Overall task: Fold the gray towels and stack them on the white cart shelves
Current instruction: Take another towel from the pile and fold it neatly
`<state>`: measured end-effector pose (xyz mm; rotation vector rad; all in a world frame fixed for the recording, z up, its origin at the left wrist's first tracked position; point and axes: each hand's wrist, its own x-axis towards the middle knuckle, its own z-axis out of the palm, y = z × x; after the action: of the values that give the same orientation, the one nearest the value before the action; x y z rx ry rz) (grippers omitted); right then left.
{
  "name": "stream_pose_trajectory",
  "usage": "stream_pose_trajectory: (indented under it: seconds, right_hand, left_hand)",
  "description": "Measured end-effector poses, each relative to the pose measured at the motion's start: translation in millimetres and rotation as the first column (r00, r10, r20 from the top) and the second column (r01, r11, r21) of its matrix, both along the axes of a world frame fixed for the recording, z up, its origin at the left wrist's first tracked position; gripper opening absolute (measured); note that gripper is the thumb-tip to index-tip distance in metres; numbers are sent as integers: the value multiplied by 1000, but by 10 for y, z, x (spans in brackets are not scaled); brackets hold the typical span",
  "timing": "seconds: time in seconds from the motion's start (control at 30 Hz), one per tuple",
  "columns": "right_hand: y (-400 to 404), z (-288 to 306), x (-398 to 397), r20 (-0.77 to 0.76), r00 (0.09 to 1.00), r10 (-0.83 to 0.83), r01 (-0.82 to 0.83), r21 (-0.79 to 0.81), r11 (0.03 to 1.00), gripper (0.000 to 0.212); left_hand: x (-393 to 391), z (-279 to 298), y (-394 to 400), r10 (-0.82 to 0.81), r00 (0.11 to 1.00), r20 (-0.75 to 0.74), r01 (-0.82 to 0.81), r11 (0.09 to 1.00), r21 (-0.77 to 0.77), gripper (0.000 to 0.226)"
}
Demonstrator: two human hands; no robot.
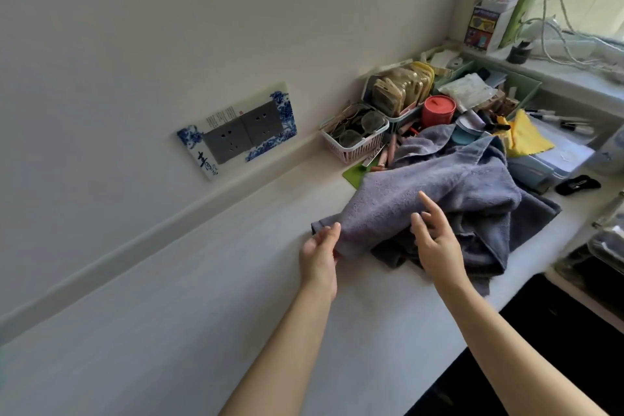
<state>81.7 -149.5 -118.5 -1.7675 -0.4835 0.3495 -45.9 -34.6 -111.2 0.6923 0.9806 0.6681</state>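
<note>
A heap of gray towels (439, 192) lies crumpled on the white counter (209, 280), right of centre. The top towel is lighter, a darker one (526, 223) spreads beneath it. My left hand (320, 253) pinches the near left edge of the top towel between thumb and fingers. My right hand (435, 236) hovers over the heap with its fingers spread, touching or nearly touching the cloth. The white cart is not in view.
Behind the towels stand a pink basket of glasses (358, 135), a red tub (438, 110), a yellow cloth (526, 137) and green bins of small items (472, 84). A wall socket plate (239, 132) is at the left. The counter's front edge (486, 311) drops to a dark floor.
</note>
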Motion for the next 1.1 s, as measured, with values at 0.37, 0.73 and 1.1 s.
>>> stream_pose_trajectory:
  seconds: [0.37,0.73,1.1]
  right_hand:
    - [715,-10,-1637,183,956,230,-159,-338,928,39]
    - [1169,-540,-3376,122,673,730,-574,-535,619,37]
    - [1418,-779,-4042,188,405,895,-626,-656,421,34]
  left_hand:
    - [-2162,62,522,406,902,-146,-396,914,92,12]
    - [-4496,-196,564,712,654,-254,-748,659,-79,27]
    - [-5728,-309,385,752,629,-197,-775,589,-228,23]
